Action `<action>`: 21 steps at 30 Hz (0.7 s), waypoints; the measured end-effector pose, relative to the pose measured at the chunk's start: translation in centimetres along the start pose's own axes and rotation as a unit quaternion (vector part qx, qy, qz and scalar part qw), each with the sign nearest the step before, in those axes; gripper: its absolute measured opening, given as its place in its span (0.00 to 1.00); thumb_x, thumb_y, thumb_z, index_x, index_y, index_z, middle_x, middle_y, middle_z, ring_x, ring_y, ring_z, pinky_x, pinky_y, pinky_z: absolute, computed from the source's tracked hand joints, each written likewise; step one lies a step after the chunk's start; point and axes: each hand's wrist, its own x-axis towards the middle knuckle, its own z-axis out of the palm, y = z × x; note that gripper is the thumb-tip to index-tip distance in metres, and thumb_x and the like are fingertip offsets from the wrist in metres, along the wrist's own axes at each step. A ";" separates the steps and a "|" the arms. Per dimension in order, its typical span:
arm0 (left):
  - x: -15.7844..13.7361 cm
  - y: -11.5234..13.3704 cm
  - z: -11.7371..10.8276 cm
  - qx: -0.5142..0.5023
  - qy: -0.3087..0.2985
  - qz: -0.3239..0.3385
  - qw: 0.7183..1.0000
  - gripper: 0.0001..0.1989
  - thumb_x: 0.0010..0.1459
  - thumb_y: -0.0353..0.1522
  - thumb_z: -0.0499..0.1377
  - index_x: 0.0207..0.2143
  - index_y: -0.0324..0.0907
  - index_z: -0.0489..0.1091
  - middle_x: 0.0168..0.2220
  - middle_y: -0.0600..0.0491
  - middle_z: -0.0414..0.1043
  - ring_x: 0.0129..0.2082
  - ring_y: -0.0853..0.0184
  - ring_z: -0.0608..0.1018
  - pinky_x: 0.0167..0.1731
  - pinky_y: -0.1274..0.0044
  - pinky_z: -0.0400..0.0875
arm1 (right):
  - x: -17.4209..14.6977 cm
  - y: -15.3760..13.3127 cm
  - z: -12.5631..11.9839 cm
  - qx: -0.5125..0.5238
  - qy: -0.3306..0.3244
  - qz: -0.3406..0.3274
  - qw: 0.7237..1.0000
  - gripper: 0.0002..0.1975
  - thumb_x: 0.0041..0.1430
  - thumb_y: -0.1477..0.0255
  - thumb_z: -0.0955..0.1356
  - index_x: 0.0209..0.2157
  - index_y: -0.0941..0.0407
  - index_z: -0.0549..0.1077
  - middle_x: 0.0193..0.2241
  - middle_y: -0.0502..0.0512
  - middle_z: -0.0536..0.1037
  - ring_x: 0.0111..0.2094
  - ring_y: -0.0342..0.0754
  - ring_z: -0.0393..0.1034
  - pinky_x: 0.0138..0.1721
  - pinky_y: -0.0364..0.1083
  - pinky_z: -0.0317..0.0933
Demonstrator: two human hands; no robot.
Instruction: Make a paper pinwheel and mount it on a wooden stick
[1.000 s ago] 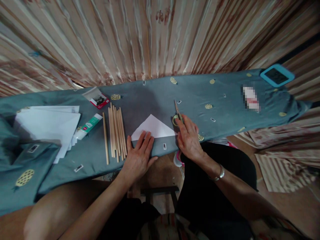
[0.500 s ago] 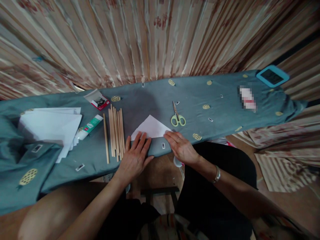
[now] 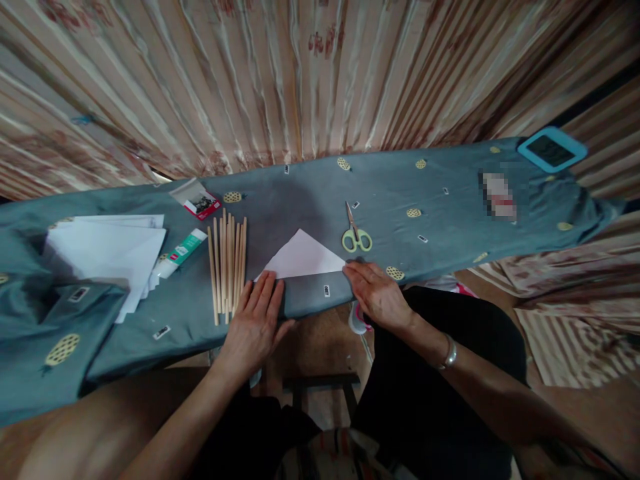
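Note:
A white sheet of paper (image 3: pixel 307 257), folded into a triangle, lies on the cloth with its point away from me and its long edge nearest. My left hand (image 3: pixel 255 313) rests flat at the left corner, fingers stretched out, the tips covering that corner. At the opposite corner is my right hand (image 3: pixel 377 290), its fingers bent and close together on the paper's tip; the thumb is hidden. Green-handled scissors (image 3: pixel 356 237) lie just beyond the right hand, blades pointing away. Several wooden sticks (image 3: pixel 227 267) lie side by side left of the paper, partly behind my left hand.
On the left are a stack of white paper (image 3: pixel 105 247), a green-and-white glue tube (image 3: pixel 183 253) and an opened red box (image 3: pixel 203 205) with small dark things inside. A blue-framed device (image 3: pixel 553 150) and a blurred item (image 3: pixel 499 195) sit far right. Curtains (image 3: pixel 325 80) hang behind.
My left hand has slid left and toward me along the folded edge, and my right hand has shifted right to the corner tip. The paper has stayed nearly in place.

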 end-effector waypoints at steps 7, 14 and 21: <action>0.3 0.3 -0.1 0.038 0.009 0.012 0.999 0.31 0.66 0.40 0.52 0.61 0.24 0.62 0.65 0.27 0.58 0.66 0.42 0.62 0.62 0.52 0.57 | 4.0 -3.9 0.1 0.057 -0.006 -0.074 0.996 0.22 0.65 0.80 0.60 0.59 0.64 0.67 0.57 0.68 0.72 0.60 0.57 0.63 0.61 0.58 0.62; 0.2 0.0 0.1 0.036 0.007 0.013 0.999 0.30 0.66 0.41 0.50 0.61 0.24 0.62 0.63 0.27 0.60 0.66 0.43 0.62 0.63 0.50 0.52 | 6.8 -7.4 1.6 0.118 -0.080 -0.149 0.978 0.28 0.63 0.79 0.64 0.64 0.67 0.57 0.58 0.68 0.71 0.60 0.54 0.63 0.64 0.52 0.60; 0.2 -0.1 0.2 0.037 0.034 0.018 0.999 0.28 0.66 0.38 0.50 0.61 0.27 0.61 0.64 0.28 0.60 0.65 0.44 0.64 0.64 0.49 0.49 | 5.4 -5.3 1.2 0.069 -0.077 -0.122 0.987 0.24 0.66 0.79 0.59 0.63 0.63 0.60 0.54 0.64 0.75 0.56 0.52 0.68 0.60 0.51 0.64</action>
